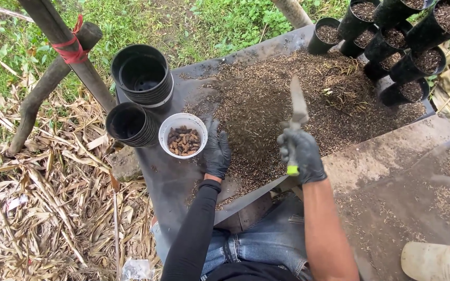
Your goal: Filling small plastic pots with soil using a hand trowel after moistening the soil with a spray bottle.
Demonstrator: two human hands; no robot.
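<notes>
I am seeing my right hand (301, 155), in a black glove, closing in a full fist around the green-tipped handle of a trowel (298, 112) at the centre of the frame; the metal blade is pointing up the picture over the soil mix (266, 99). My left hand (217, 152), also gloved in black, is lying open and flat, fingers spread, palm down on the near edge of that soil mix, holding nothing. Both are working over a dark sheet (167, 177) that is covering the bench. Just left of the left hand a white cup (183, 136) is sitting with brown lumps inside. Further toward the upper left, two stacks of empty black pots (141, 75) are lying beside a wooden post (74, 57) tied with red cord. In the upper right, filled black pots (410, 36) are crowding together.
</notes>
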